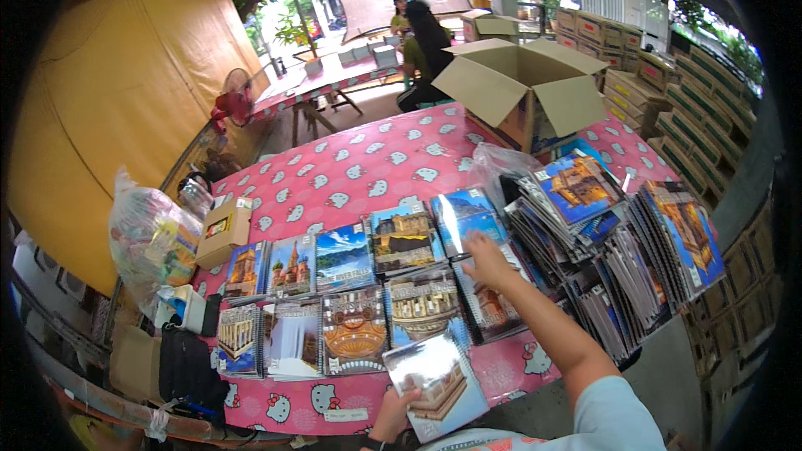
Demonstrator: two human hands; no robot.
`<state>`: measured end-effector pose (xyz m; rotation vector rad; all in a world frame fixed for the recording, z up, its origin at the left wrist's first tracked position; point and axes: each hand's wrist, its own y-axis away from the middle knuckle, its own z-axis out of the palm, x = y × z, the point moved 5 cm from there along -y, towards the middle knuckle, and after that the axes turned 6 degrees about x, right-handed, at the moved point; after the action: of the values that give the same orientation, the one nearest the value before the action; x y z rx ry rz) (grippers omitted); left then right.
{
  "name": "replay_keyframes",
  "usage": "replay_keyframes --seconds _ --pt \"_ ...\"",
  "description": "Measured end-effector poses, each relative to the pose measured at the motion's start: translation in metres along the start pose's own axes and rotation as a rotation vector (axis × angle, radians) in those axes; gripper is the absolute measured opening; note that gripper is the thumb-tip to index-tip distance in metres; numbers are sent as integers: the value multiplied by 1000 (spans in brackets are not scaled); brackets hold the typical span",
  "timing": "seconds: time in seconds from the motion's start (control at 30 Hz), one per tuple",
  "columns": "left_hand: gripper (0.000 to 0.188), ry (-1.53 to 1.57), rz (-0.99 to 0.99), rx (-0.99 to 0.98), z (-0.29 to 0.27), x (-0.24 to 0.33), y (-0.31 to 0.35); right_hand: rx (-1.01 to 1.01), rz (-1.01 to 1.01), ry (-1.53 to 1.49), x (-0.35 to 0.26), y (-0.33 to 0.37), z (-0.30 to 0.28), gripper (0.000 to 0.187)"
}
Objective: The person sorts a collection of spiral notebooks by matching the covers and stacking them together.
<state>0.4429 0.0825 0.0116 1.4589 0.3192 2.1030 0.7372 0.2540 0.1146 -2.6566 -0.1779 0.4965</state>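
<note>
My left hand (396, 409) grips a spiral notebook (443, 397) near the table's front edge; its cover shows a pale stone building. My right hand (490, 264) is reached forward, thumb and fingers apart, over the place where a blue-covered notebook (469, 215) meets a notebook with a reddish building (489, 305). Whether the fingertips touch a cover is hard to tell. Leftward lie two rows of notebook stacks, among them a river-and-sky cover (343, 257), a colourful-domes cover (291, 266) and an orange ornate cover (354, 330).
Fanned piles of notebooks (618, 276) cover the table's right end. Behind them stands an open carton (535, 108) beside crumpled clear plastic (501, 165). At left are a small box (224, 232) and a filled plastic bag (154, 238). People sit by a farther table (334, 79).
</note>
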Motion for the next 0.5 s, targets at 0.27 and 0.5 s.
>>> replay_keyframes --seconds 0.27,0.5 --pt "37 120 -9 269 -91 -18 72 -2 30 253 10 -26 69 31" --pt "45 367 110 243 -119 -7 77 353 -91 -148 -89 -6 -63 26"
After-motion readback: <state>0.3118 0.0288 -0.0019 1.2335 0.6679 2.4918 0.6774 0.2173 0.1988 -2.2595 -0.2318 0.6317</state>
